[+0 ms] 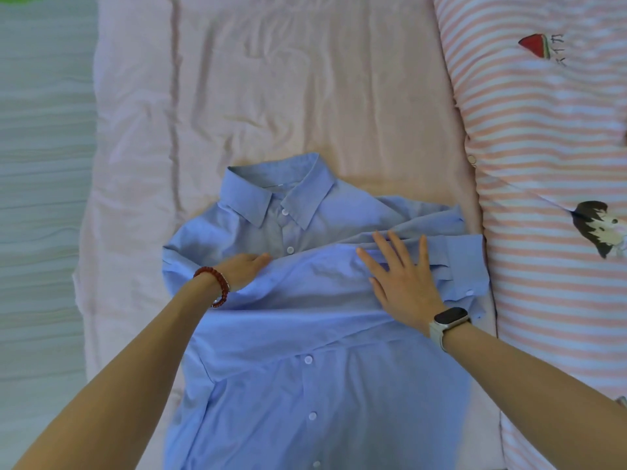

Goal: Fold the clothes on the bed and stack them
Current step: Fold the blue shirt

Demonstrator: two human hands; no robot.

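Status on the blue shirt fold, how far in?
Early. Done: the light blue button-up shirt lies front up on the pink bed sheet, buttoned, with sleeves folded across the chest. In hand: right hand presses flat on a sleeve; left hand is partly tucked under the fabric. Left: folding the body and stacking; no stack in view.

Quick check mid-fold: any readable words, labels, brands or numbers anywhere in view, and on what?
Dark characters beside the red watermelon print on the pink-and-white striped quilt: too blurred to read.
Black smartwatch screen: blank, no text.
Light blue button-up shirt: no label or brand visible.
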